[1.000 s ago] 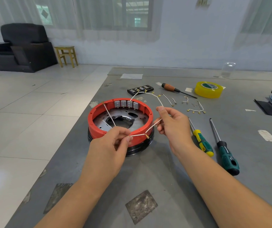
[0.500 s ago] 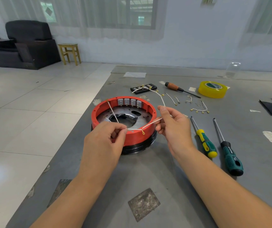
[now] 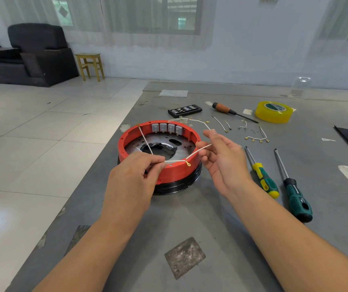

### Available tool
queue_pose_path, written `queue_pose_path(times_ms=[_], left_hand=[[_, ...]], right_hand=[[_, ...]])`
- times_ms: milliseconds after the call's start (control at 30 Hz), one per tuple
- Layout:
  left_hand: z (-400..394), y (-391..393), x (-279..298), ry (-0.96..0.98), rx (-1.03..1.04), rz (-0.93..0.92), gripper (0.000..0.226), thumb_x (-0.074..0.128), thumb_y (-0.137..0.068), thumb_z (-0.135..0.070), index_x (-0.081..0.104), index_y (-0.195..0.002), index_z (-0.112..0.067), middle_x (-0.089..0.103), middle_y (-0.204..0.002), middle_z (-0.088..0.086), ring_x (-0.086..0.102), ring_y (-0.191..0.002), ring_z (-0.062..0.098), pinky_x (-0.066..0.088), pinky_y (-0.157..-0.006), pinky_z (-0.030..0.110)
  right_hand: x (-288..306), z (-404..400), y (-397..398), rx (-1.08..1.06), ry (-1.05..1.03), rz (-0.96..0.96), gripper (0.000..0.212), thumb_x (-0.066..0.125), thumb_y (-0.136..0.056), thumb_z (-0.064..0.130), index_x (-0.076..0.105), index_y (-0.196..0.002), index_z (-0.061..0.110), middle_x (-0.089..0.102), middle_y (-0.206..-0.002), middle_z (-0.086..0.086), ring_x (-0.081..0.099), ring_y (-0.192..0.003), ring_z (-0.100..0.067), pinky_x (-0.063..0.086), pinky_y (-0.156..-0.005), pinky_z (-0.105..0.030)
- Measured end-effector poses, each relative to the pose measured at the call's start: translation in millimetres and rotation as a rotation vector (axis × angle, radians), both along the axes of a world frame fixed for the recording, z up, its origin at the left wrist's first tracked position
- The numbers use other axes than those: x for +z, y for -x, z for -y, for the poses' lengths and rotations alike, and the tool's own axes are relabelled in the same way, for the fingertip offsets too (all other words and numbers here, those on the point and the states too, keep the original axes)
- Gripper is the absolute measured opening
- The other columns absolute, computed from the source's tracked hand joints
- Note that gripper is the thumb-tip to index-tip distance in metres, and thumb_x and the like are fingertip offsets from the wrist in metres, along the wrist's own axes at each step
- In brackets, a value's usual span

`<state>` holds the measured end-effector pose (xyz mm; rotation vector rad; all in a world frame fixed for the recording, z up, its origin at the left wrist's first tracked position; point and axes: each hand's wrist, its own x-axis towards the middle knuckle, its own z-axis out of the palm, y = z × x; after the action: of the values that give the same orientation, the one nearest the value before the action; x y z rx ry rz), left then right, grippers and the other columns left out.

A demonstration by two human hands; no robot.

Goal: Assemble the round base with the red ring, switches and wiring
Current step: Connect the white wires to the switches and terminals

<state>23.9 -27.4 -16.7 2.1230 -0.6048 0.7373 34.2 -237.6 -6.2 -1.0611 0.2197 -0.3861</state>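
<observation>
While the left hand (image 3: 134,175) pinches a thin white wire with small brass terminals (image 3: 174,160) between thumb and forefinger, the right hand (image 3: 221,159) holds the wire's other stretch in its curled fingertips, so the strand hangs taut just above the near rim of the red plastic ring (image 3: 175,172). That ring sits on the round black base (image 3: 179,184) on the grey table (image 3: 190,218), with four small grey switches (image 3: 166,127) lined up against its far inner wall.

Several things could go wrong from here, as I judge it. A brass ring terminal dangles at the middle of the strand, right over the rim (it could catch on the edge if the wire is dragged across). A branch of the wire runs from the left hand up to the far left rim; pulling too hard might tug it out of place or strain a crimp. Thin wire like this probably slips easily from a light pinch. Loose short white wires (image 3: 257,138) lie near the right hand, beside a yellow-and-green screwdriver (image 3: 263,179), and a sweeping wrist could scatter them.
</observation>
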Motion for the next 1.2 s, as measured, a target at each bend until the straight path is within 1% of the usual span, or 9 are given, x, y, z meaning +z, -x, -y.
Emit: queue_pose_path(times_ms=[233, 300, 433, 633, 767, 833, 1000, 1100, 1200], left_hand=[[-2.4, -3.6, -2.5, -0.007, 0.003, -0.015, 0.013, 0.078, -0.094, -0.018, 0.082, -0.106, -0.017, 0.077, -0.1, -0.008, 0.068, -0.092, 0.006, 0.057, -0.086, 0.028], [-2.6, -4.4, -3.1, -0.012, -0.001, -0.006, 0.014, 0.076, -0.094, -0.019, 0.082, -0.107, -0.017, 0.076, -0.1, -0.008, 0.068, -0.092, 0.005, 0.056, -0.086, 0.026], [-2.1, -7.9, -5.4, -0.022, -0.003, 0.017, 0.014, 0.074, -0.095, -0.022, 0.081, -0.106, -0.017, 0.074, -0.099, -0.01, 0.063, -0.094, 0.003, 0.045, -0.088, 0.008], [6.2, -13.5, -10.4, -0.034, 0.041, 0.06, 0.006, 0.076, -0.096, -0.019, 0.08, -0.101, -0.019, 0.07, -0.096, -0.009, 0.056, -0.096, 0.011, 0.034, -0.093, 0.007], [9.6, -17.8, -12.9, -0.055, 0.077, 0.064, 0.008, 0.073, -0.098, -0.019, 0.08, -0.094, -0.017, 0.072, -0.094, -0.005, 0.06, -0.098, 0.023, 0.046, -0.09, 0.037], [9.2, -18.0, -13.1, -0.055, 0.105, 0.053, 0.013, 0.068, -0.097, -0.023, 0.079, -0.092, -0.019, 0.072, -0.093, -0.006, 0.062, -0.098, 0.025, 0.046, -0.086, 0.043], [7.2, -17.6, -12.6, -0.056, 0.123, 0.042, 0.007, 0.074, -0.094, -0.018, 0.08, -0.09, -0.02, 0.073, -0.091, -0.007, 0.063, -0.097, 0.024, 0.044, -0.086, 0.041], [7.8, -18.1, -13.6, -0.046, 0.097, 0.016, 0.008, 0.079, -0.092, -0.013, 0.079, -0.089, -0.02, 0.071, -0.089, -0.008, 0.064, -0.093, 0.023, 0.048, -0.084, 0.047], [8.4, -18.0, -14.3, -0.037, 0.091, 0.01, 0.011, 0.081, -0.09, -0.01, 0.078, -0.087, -0.02, 0.07, -0.088, -0.009, 0.065, -0.09, 0.023, 0.048, -0.084, 0.049]], right_hand=[[1.7, 3.6, 1.7, 0.111, -0.183, 0.054, 0.034, 0.071, -0.094, 0.028, 0.068, -0.122, 0.009, 0.075, -0.088, -0.014, 0.064, -0.059, -0.012, 0.055, -0.054, -0.022], [2.6, 4.9, 1.7, 0.142, -0.213, 0.083, 0.033, 0.073, -0.093, 0.027, 0.068, -0.121, 0.009, 0.075, -0.089, -0.014, 0.064, -0.061, -0.013, 0.056, -0.057, -0.023], [14.6, 5.4, 2.9, 0.226, -0.212, 0.186, 0.039, 0.075, -0.088, 0.02, 0.064, -0.124, 0.011, 0.075, -0.094, -0.012, 0.068, -0.069, -0.015, 0.059, -0.066, -0.025], [43.1, -4.6, -7.4, 0.178, 0.056, 0.257, 0.023, 0.064, -0.096, -0.001, 0.062, -0.118, 0.006, 0.075, -0.09, -0.01, 0.064, -0.068, -0.014, 0.055, -0.065, -0.023], [44.2, -12.3, -28.1, -0.023, 0.395, 0.119, 0.002, 0.07, -0.094, 0.007, 0.071, -0.095, 0.009, 0.078, -0.083, -0.006, 0.062, -0.06, -0.009, 0.049, -0.055, -0.022], [37.0, -14.6, -39.5, -0.065, 0.505, 0.045, 0.009, 0.07, -0.094, 0.011, 0.072, -0.087, 0.015, 0.078, -0.079, -0.003, 0.059, -0.056, -0.008, 0.049, -0.055, -0.024], [24.1, -14.9, -56.7, -0.041, 0.66, -0.047, 0.015, 0.068, -0.096, 0.019, 0.074, -0.083, 0.02, 0.077, -0.074, 0.001, 0.062, -0.053, -0.007, 0.059, -0.07, -0.042], [24.9, -13.5, -59.6, -0.009, 0.674, -0.056, 0.011, 0.069, -0.095, 0.021, 0.075, -0.086, 0.02, 0.076, -0.072, 0.0, 0.063, -0.053, -0.008, 0.05, -0.057, -0.027], [25.0, -13.2, -59.4, 0.018, 0.698, -0.054, 0.012, 0.069, -0.095, 0.021, 0.075, -0.086, 0.019, 0.075, -0.07, 0.0, 0.062, -0.052, -0.009, 0.048, -0.058, -0.025]])
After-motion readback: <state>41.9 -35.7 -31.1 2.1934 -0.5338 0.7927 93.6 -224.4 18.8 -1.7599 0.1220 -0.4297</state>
